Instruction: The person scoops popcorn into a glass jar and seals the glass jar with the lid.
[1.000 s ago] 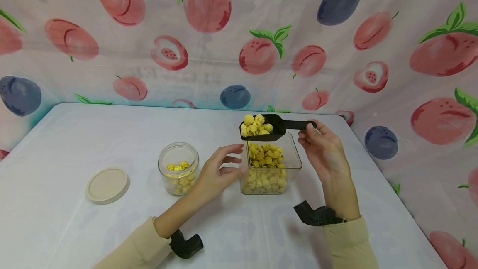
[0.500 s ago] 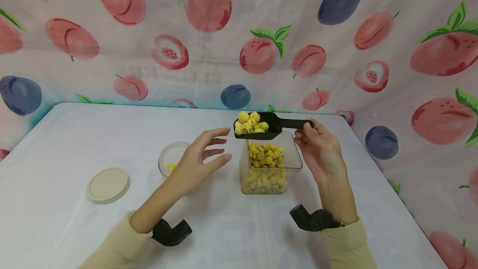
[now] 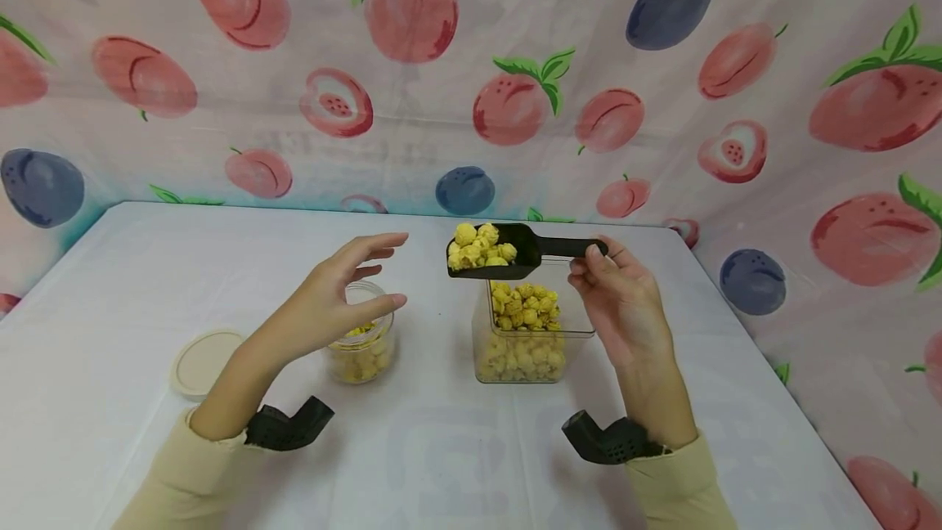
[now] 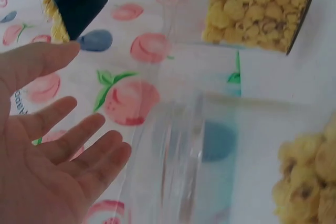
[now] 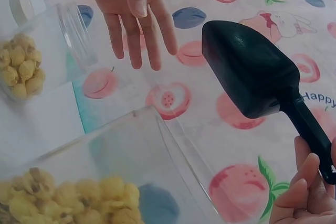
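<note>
1. right hand (image 3: 618,309) fingers (image 3: 589,264) pinched round the thin handle end of a black plastic scoop (image 3: 508,250), held level in the air; same grasp seen from below in the right wrist view, fingers (image 5: 304,192) curled at the handle of the scoop (image 5: 252,72).
2. heaped in the scoop bowl: round yellow puffed snack balls (image 3: 477,245), piled above the rim.
3. scoop bowl poised above the left rim of a clear square plastic container (image 3: 581,325), handle reaching back over its opening.
4. container partly filled with the same yellow balls (image 3: 524,334), standing on the white tabletop (image 3: 132,268).
5. left hand (image 3: 331,301) fingers (image 3: 383,244) released, spread and gently bent, grasping nothing, raised in the air just left of the scoop and apart from it; open palm (image 4: 37,156) plain in the left wrist view, with the scoop tip (image 4: 79,1) above the fingertips.
6. directly below and behind that hand: a small round clear glass jar (image 3: 368,350), open at the top, holding a low layer of yellow balls, partly hidden by the hand; touching or not, cannot tell.
7. further left on the tabletop, well apart from the jar: a round beige lid (image 3: 202,358) lying flat, partly covered by the left forearm.
8. black wrist-worn cameras (image 3: 287,425) on both cream sleeves.
9. behind and to the right: a pale backdrop cloth printed with peaches and plums (image 3: 412,6).
</note>
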Motion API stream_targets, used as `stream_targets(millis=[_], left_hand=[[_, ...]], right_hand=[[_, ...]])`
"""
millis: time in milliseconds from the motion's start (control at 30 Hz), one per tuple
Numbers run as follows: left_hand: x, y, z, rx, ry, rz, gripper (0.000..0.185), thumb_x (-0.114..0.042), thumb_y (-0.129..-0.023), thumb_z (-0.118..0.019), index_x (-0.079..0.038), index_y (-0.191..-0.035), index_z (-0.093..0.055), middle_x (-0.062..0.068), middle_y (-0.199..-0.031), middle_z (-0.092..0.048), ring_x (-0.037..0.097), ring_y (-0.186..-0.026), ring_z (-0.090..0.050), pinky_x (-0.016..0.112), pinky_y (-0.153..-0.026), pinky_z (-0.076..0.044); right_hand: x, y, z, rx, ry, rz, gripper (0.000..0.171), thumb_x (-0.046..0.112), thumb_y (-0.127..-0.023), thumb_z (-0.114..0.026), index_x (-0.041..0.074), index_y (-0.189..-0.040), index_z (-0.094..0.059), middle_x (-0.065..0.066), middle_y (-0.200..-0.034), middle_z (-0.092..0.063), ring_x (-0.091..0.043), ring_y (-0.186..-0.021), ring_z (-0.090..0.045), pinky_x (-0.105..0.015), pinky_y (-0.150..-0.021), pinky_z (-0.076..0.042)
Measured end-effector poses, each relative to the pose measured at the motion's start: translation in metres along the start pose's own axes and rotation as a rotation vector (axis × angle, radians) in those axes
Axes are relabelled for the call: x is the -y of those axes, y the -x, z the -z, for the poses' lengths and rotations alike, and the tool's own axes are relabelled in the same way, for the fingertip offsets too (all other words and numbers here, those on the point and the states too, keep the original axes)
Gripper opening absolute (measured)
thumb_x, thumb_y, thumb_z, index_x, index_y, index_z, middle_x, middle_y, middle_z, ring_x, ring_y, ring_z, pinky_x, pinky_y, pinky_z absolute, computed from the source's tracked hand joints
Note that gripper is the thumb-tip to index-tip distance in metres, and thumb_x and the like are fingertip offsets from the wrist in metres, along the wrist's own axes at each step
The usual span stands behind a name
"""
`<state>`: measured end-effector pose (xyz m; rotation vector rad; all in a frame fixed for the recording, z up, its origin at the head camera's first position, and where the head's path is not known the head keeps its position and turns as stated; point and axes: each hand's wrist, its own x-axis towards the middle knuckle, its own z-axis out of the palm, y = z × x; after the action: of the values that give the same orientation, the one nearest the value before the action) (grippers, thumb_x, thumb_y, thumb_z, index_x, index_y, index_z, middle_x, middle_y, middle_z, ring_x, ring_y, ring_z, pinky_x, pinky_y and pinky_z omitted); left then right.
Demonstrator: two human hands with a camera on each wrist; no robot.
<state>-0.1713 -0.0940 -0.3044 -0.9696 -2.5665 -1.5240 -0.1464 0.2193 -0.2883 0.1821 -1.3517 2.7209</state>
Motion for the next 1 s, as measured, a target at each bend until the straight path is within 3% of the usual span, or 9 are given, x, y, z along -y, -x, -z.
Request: stream_targets(millis=[267, 600, 700, 900, 1000], left_hand=[[0.011, 0.005, 0.025, 0.105, 0.005, 0.057, 0.075, -0.022, -0.085, -0.069, -0.022, -0.147, -0.025, 0.003, -0.149, -0.031, 0.027, -0.136, -0.032, 0.052, -0.111, -0.027], [0.032, 0.010, 0.046, 0.217, 0.064, 0.138, 0.073, -0.022, -0.087, -0.066, -0.026, -0.146, -0.024, 0.002, -0.150, -0.027, 0.032, -0.137, -0.028, 0.056, -0.110, -0.025], [0.040, 0.013, 0.052, 0.261, 0.100, 0.157, 0.074, -0.020, -0.087, -0.065, -0.026, -0.147, -0.022, 0.004, -0.150, -0.028, 0.032, -0.136, -0.031, 0.051, -0.110, -0.028], [0.055, 0.018, 0.060, 0.349, 0.166, 0.200, 0.075, -0.016, -0.086, -0.066, -0.024, -0.147, -0.024, 0.008, -0.150, -0.027, 0.034, -0.132, -0.034, 0.032, -0.102, -0.041], [0.062, 0.019, 0.062, 0.390, 0.208, 0.206, 0.075, -0.013, -0.084, -0.067, -0.020, -0.146, -0.025, 0.011, -0.150, -0.024, 0.036, -0.131, -0.034, 0.031, -0.099, -0.042]], right_hand=[[-0.005, 0.001, -0.005, 0.004, 0.004, 0.008, 0.008, 0.000, -0.093, -0.051, 0.005, -0.094, -0.058, -0.004, -0.077, -0.062, -0.015, -0.072, -0.060, -0.021, -0.068, -0.049], [-0.012, 0.003, -0.012, 0.000, 0.023, -0.008, 0.006, 0.000, -0.092, -0.052, 0.005, -0.093, -0.056, -0.003, -0.075, -0.062, -0.014, -0.071, -0.060, -0.021, -0.068, -0.050], [-0.014, 0.003, -0.014, -0.001, 0.029, -0.016, 0.006, 0.000, -0.092, -0.053, 0.005, -0.094, -0.056, -0.003, -0.074, -0.063, -0.014, -0.071, -0.060, -0.021, -0.068, -0.049], [-0.017, 0.004, -0.019, -0.017, 0.053, -0.038, 0.005, 0.002, -0.091, -0.055, 0.006, -0.093, -0.055, -0.002, -0.075, -0.063, -0.013, -0.071, -0.059, -0.021, -0.068, -0.049], [-0.020, 0.005, -0.022, -0.020, 0.070, -0.048, 0.006, 0.001, -0.091, -0.056, 0.007, -0.092, -0.056, -0.002, -0.075, -0.063, -0.013, -0.071, -0.059, -0.020, -0.069, -0.050]])
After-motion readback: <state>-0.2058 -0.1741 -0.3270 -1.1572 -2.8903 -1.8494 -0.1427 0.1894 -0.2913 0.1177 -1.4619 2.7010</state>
